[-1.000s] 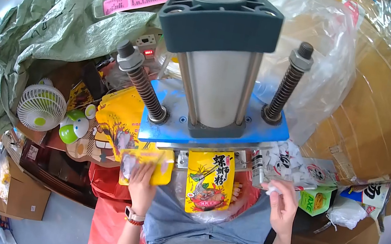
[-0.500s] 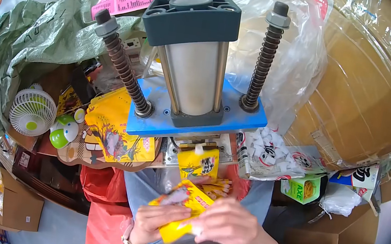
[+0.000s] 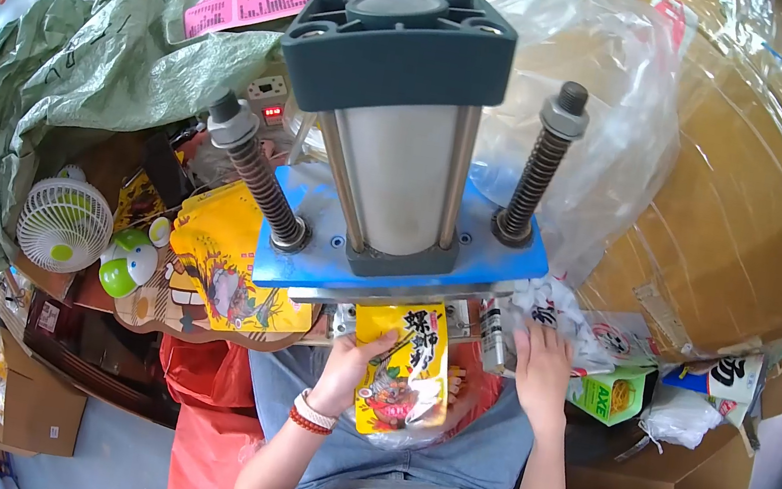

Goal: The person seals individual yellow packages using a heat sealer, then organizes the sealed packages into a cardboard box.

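Note:
My left hand [image 3: 354, 373] is closed on a yellow printed pouch [image 3: 407, 374], thumb in front and the other fingers out of sight behind it. The pouch hangs upright, its upper end at the front edge of the press's metal jaw [image 3: 349, 319]. Over it stands the press, with a grey cylinder [image 3: 391, 174], a blue plate [image 3: 307, 267] and two spring rods. My right hand [image 3: 543, 366] lies with fingers stretched out at the near edge of a bag of small white pieces [image 3: 554, 304], beside the press. Its fingertips partly overlap the bag.
More yellow pouches [image 3: 239, 283] lie stacked on a patterned board at left, near a white fan [image 3: 65, 226] and a green-white figure [image 3: 127, 268]. Right of the press are a green AXE package [image 3: 613, 394] and a large wrapped carton [image 3: 729, 214]. A red bag [image 3: 210, 374] hangs below the board.
My hands have parted: the left brought a pouch up to the press, the right moved over to the bag of white pieces. The spring rods sank lower, and a red display became visible behind.

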`<control>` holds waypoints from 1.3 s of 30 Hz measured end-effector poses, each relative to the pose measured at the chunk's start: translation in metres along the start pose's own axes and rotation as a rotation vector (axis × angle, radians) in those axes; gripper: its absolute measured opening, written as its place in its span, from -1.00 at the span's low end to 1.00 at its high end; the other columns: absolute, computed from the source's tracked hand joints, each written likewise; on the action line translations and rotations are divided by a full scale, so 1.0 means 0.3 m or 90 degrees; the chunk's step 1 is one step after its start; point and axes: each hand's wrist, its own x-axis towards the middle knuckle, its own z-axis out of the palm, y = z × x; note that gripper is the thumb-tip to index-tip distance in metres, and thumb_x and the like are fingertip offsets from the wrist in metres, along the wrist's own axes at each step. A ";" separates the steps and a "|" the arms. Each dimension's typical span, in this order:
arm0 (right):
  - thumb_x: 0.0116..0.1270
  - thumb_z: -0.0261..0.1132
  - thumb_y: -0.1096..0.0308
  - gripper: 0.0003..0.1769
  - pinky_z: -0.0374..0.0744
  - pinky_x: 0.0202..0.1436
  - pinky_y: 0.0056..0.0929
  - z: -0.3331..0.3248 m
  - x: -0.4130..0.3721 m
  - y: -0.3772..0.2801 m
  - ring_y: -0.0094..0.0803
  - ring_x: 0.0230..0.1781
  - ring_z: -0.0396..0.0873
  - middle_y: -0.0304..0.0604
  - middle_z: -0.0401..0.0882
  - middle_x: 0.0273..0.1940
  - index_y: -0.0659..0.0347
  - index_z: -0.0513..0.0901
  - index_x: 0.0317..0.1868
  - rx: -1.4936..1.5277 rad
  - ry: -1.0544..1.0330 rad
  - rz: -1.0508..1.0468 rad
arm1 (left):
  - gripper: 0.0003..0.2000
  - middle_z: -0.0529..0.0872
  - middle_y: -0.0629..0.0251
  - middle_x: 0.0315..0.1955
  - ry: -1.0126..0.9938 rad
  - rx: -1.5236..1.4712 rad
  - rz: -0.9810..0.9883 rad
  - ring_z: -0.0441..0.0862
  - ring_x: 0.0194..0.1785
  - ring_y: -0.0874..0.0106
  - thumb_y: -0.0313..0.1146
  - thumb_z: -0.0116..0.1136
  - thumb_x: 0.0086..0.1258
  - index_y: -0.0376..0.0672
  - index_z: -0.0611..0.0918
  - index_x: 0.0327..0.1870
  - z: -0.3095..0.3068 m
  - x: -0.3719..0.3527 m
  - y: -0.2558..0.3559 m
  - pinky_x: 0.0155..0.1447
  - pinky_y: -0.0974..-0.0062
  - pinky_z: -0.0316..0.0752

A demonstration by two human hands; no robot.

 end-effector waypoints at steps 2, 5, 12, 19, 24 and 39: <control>0.53 0.10 0.24 -0.69 0.41 0.15 -0.08 -0.010 -0.041 -0.016 0.05 0.00 0.53 0.06 0.61 -0.07 0.29 0.56 0.07 0.038 -0.039 -0.010 | -0.69 0.74 0.24 0.00 -0.014 -0.020 -0.015 0.67 0.00 0.49 -0.39 0.28 0.44 -0.38 0.64 0.09 -0.019 -0.023 0.024 0.15 0.52 0.50; 0.51 0.14 0.28 -0.72 0.45 0.11 -0.10 -0.050 -0.066 -0.003 0.05 -0.05 0.55 0.09 0.60 -0.09 0.29 0.56 0.06 0.068 -0.046 -0.058 | -0.29 0.50 -0.01 0.28 0.216 0.656 0.340 0.41 0.37 0.26 -0.08 0.43 0.26 -0.31 0.43 0.33 -0.129 -0.044 0.100 0.37 0.09 0.29; 0.12 0.40 0.73 -0.58 0.54 0.05 -0.50 -0.098 -0.101 0.035 -0.47 -0.01 0.57 -0.07 0.60 0.05 0.30 0.56 0.00 0.690 0.068 0.084 | -0.53 0.67 0.20 0.19 0.193 1.026 0.515 0.53 0.33 0.16 -0.34 0.33 0.25 -0.12 0.62 0.23 -0.504 -0.126 0.064 0.41 -0.03 0.28; 0.03 0.55 0.50 -0.63 0.67 -0.12 -0.34 -0.245 -0.111 -0.346 -0.23 -0.14 0.65 -0.10 0.65 -0.06 0.24 0.72 -0.09 0.383 0.130 -0.330 | -0.56 0.82 0.21 -0.18 0.230 0.737 0.613 0.77 -0.03 0.23 -0.78 0.09 -0.09 -0.23 0.76 -0.15 -0.172 -0.336 0.113 0.02 0.39 0.64; 0.19 0.38 0.43 -0.61 0.68 -0.16 -0.40 -0.250 -0.101 -0.392 -0.34 -0.09 0.66 -0.13 0.67 0.03 0.28 0.70 0.06 0.280 0.025 -0.577 | -0.71 0.82 0.22 -0.25 0.054 0.934 0.770 0.79 -0.07 0.25 -0.61 0.29 -0.03 -0.24 0.77 -0.21 -0.048 -0.435 0.162 -0.01 0.39 0.67; 0.40 0.24 0.43 -0.69 0.45 0.24 -0.18 -0.245 -0.013 -0.194 0.01 0.09 0.54 0.06 0.60 0.08 0.33 0.60 0.12 0.233 0.162 -0.038 | -0.76 0.79 0.24 -0.17 0.021 0.090 0.046 0.72 -0.21 0.54 -0.37 0.27 0.45 -0.39 0.70 -0.05 0.022 -0.042 0.047 -0.09 0.58 0.60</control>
